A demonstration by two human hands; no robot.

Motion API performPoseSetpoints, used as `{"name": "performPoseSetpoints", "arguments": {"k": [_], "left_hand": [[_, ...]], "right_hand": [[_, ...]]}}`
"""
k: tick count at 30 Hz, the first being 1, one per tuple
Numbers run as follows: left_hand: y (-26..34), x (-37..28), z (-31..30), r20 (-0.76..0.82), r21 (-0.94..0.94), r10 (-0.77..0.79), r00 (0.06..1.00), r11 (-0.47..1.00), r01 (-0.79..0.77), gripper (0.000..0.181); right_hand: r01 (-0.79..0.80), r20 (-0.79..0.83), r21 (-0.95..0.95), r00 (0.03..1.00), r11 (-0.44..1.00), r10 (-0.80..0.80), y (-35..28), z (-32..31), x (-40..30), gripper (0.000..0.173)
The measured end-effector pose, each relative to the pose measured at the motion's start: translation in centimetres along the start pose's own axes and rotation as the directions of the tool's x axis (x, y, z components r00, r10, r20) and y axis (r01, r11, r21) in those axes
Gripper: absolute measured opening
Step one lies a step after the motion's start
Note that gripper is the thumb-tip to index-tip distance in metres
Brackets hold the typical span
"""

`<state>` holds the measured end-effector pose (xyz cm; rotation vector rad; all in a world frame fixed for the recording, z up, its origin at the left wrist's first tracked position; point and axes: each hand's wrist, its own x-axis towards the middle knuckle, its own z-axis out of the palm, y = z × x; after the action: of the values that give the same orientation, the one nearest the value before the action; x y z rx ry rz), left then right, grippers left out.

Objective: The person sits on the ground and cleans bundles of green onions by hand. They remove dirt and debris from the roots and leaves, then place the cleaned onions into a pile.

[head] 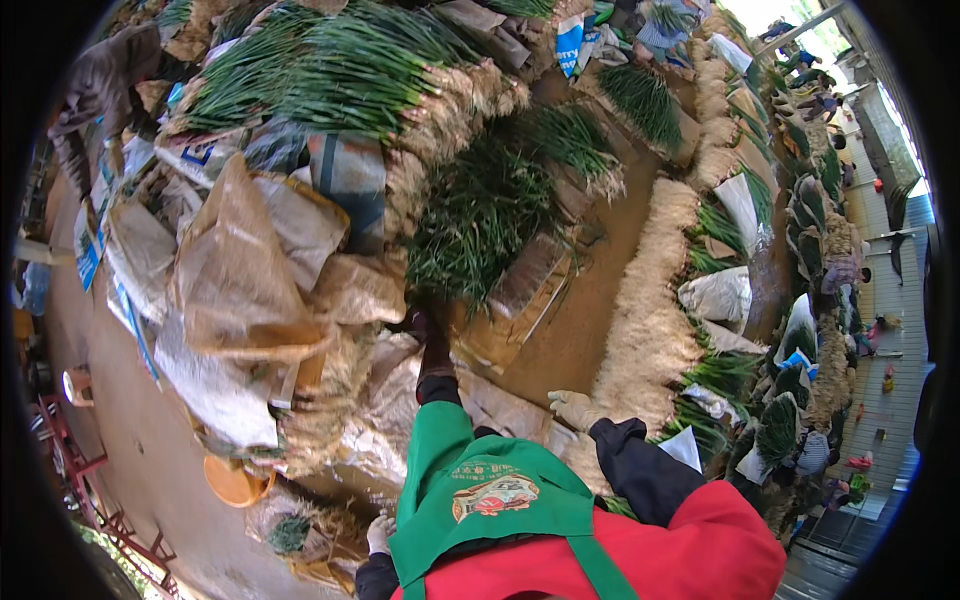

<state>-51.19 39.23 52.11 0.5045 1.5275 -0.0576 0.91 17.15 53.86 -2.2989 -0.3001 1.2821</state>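
Note:
My right hand (576, 409), in a pale glove, reaches out with fingers apart and nothing in it. It is beside a long row of pale root ends of scallions (649, 277). Low at my left side hangs my gloved left hand (381, 534); its fingers are small in view, so its grip is unclear. Ahead of me lies a heap of loose green stalks (487, 217) on wet ground. A smaller scallion bundle (574, 146) rests beside it. One boot of mine (436, 352) stands between sacking and a flattened cardboard sheet (517, 315).
Crumpled woven sacks (240, 270) cover a pile at left, below a big stack of scallions (322, 75). A person (109, 105) bends there. An orange stool (236, 480) stands lower left. More people and bundles line the right side, along a corrugated wall (885, 300).

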Motion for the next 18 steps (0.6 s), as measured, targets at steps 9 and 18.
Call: {"name": "performPoseSetpoints", "arguments": {"k": [9, 18], "left_hand": [[20.7, 5.5, 14.2, -0.013, -0.077, 0.108, 0.994, 0.991, -0.108, 0.032], [23.3, 4.7, 23.2, -0.231, -0.639, 0.151, 0.961, 0.721, -0.267, 0.024]], "right_hand": [[-0.398, 0.161, -0.012, 0.905, 0.917, 0.395, -6.7, -7.3, 8.2, 0.033], [-0.394, 0.38, -0.242, 0.803, 0.887, 0.46, -17.6, -24.3, 19.0, 0.034]]}}
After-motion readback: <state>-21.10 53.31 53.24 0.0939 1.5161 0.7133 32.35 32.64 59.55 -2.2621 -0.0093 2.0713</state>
